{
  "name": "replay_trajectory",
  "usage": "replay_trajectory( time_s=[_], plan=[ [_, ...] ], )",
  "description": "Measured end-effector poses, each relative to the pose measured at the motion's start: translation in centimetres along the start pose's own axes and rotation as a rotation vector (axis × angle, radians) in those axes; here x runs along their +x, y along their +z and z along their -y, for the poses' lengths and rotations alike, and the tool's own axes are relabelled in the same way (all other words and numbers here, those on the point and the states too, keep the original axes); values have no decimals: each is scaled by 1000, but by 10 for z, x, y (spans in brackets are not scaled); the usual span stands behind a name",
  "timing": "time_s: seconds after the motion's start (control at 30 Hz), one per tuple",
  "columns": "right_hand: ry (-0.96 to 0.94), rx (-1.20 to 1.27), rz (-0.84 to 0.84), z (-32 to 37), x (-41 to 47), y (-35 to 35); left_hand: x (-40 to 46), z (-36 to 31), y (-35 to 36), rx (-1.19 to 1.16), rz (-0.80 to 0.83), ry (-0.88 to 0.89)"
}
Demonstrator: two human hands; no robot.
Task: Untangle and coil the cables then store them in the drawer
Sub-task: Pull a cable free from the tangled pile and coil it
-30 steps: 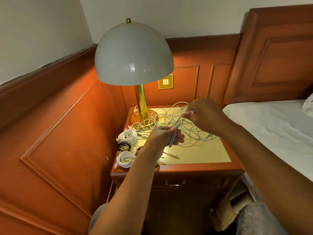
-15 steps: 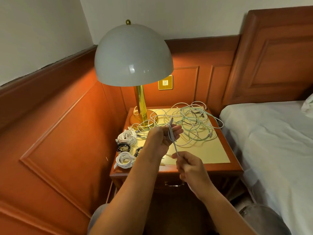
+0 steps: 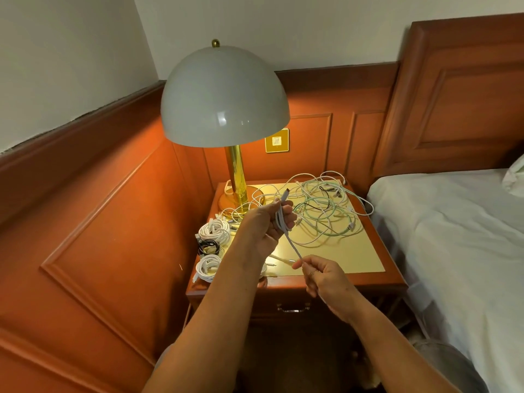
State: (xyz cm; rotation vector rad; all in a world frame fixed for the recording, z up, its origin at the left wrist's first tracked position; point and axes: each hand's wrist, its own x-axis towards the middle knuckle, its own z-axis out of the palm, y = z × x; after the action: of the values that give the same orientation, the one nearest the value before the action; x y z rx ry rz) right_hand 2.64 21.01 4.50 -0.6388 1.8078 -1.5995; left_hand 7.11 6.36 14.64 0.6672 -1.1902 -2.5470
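Head view: in front of the lamp (image 3: 225,97), the left hand (image 3: 266,225) keeps its grip curled round a few gathered loops of a white cable (image 3: 283,219), plug end poking up, probably to hold the coil's shape. The right hand (image 3: 326,276) pinches the trailing length taut nearer the bench (image 3: 354,259) edge, ready to wrap. Right of the lamp lies the tangle (image 3: 323,211); finished coils (image 3: 214,231) sit left of its base. The drawer (image 3: 293,307) below looks closed.

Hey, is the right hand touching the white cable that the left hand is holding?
Touching. In the head view the right hand pinches the white cable at its fingertips, and the cable runs up to the left hand, which grips its coiled part.
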Motion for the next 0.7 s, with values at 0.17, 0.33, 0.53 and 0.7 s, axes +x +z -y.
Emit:
replay_trajectory(
  time_s=[0.17, 0.33, 0.53, 0.7],
  plan=[
    [-23, -326, -134, 35, 33, -26, -9, 5, -4, 114, 98, 22],
    [-79, -657, -204, 87, 61, -50, -16, 6, -6, 322, 177, 87],
    [-279, -808, -95, 133, 61, -44, -7, 17, -7, 549, 180, 69],
    [-322, -902, -91, 133, 51, -33, 3, 30, -7, 546, 88, 63]
  ],
)
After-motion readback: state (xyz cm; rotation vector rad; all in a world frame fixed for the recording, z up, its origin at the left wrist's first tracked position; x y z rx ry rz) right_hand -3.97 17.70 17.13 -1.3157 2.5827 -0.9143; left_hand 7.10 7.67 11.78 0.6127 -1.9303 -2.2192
